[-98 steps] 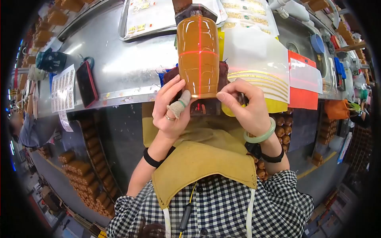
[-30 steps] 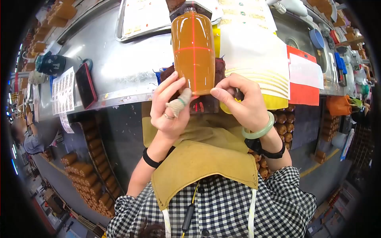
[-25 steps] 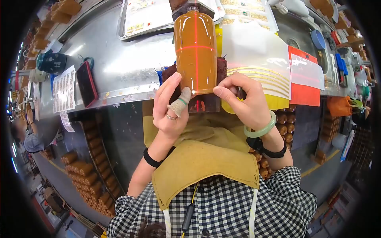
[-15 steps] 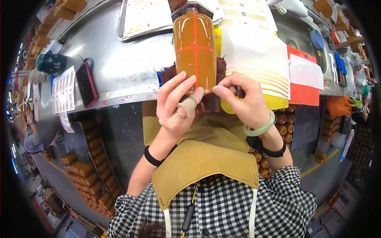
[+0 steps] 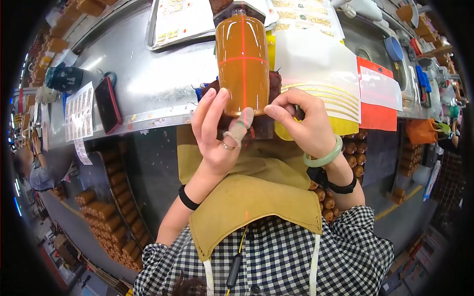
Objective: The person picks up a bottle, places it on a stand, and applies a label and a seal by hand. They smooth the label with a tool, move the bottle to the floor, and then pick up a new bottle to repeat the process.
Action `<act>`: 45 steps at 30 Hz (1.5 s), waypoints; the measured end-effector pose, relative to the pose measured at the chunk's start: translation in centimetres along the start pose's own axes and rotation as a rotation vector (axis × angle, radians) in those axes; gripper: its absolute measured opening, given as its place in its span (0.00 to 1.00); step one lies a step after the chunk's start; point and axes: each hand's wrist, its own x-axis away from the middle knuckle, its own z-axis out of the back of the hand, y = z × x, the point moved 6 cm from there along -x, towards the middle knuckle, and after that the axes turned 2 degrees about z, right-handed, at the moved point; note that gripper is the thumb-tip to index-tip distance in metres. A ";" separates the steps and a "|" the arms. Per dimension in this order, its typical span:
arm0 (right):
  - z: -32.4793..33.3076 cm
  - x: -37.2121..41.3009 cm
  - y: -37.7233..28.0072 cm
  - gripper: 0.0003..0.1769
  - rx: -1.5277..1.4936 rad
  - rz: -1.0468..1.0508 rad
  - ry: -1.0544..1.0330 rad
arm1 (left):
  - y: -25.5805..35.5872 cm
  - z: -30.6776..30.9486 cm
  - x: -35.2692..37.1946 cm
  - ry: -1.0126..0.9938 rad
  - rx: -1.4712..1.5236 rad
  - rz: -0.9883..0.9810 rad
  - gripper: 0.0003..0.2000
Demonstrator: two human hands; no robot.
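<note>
A glossy amber-brown bottle (image 5: 242,64) lies with its neck toward a dark metal holder and its base toward me. Red light lines cross on its surface. My left hand (image 5: 217,130) is at the base's left side, fingers apart and stretched; its thumb, in a cloth cover, touches the base edge. At the base's right corner, my right hand (image 5: 306,116) pinches thumb and forefinger together; whatever is between them is too small to make out. A thin pale line runs along the base edge. Beside the right hand, a white sheet (image 5: 316,64) carries several curved gold strips (image 5: 328,98).
Dark red cloth (image 5: 211,91) lies under the bottle. A phone (image 5: 107,105) and a printed sheet (image 5: 79,113) stand at the left. A red folder (image 5: 380,116) is at the right, a metal tray (image 5: 153,37) behind. Stacked brown bottles (image 5: 106,217) sit below the bench.
My left hand's fingers have lifted off the bottle and moved slightly left, with the thumb still at the base edge. My right hand has hardly moved.
</note>
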 end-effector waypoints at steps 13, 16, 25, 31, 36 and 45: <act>-0.4 -0.2 -0.3 0.11 0.007 0.035 -0.007 | -3.0 -0.2 2.3 -0.027 0.231 0.199 0.23; -0.3 -0.1 -0.1 0.11 0.011 0.028 -0.003 | -1.4 0.0 1.6 -0.025 0.040 0.015 0.24; -0.5 -0.3 -0.2 0.10 0.020 0.055 0.008 | -1.0 -0.8 0.7 -0.141 0.167 0.082 0.20; -0.8 -0.3 -0.7 0.11 0.017 0.063 0.012 | -2.3 -0.5 1.8 -0.018 0.290 0.124 0.18; -0.6 -0.4 -0.8 0.11 0.033 0.062 0.012 | -0.8 -0.2 1.1 -0.066 -0.003 0.051 0.23; 0.4 -0.1 0.9 0.08 0.007 -0.037 0.112 | -1.5 -0.6 1.0 -0.055 0.204 0.117 0.17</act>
